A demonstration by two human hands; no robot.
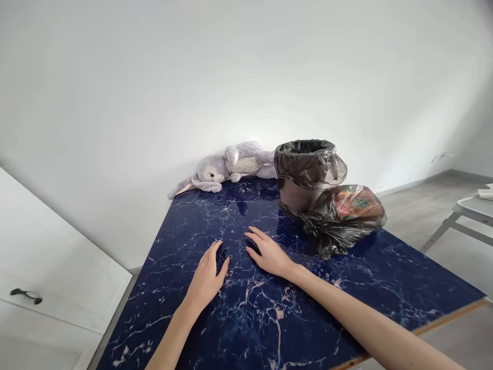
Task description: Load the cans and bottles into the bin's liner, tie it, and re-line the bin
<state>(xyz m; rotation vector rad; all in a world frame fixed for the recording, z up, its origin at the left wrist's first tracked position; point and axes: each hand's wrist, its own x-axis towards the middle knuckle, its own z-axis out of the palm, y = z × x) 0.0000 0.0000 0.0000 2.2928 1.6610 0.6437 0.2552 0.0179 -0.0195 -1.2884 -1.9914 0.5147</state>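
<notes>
My left hand (pixel 207 275) is over the blue marbled tabletop (pixel 185 221), thumb apart from the fingers, holding nothing. Facing it, my right hand (pixel 269 254) has its fingers spread, and it too is bare. Whether either palm touches the surface I cannot tell. To the right of my right hand lies a knotted dark plastic bag (pixel 346 226) with something reddish and green showing through. Behind that bag stands a bin (pixel 296 195) lined with a black bin bag (pixel 308 164) folded over its rim.
A grey plush bunny (pixel 231 164) lies on its side along the table's back edge, by the wall. At the left is a white cabinet with a dark handle (pixel 26 295). A light grey chair or stool (pixel 470 210) stands beyond the table's right side.
</notes>
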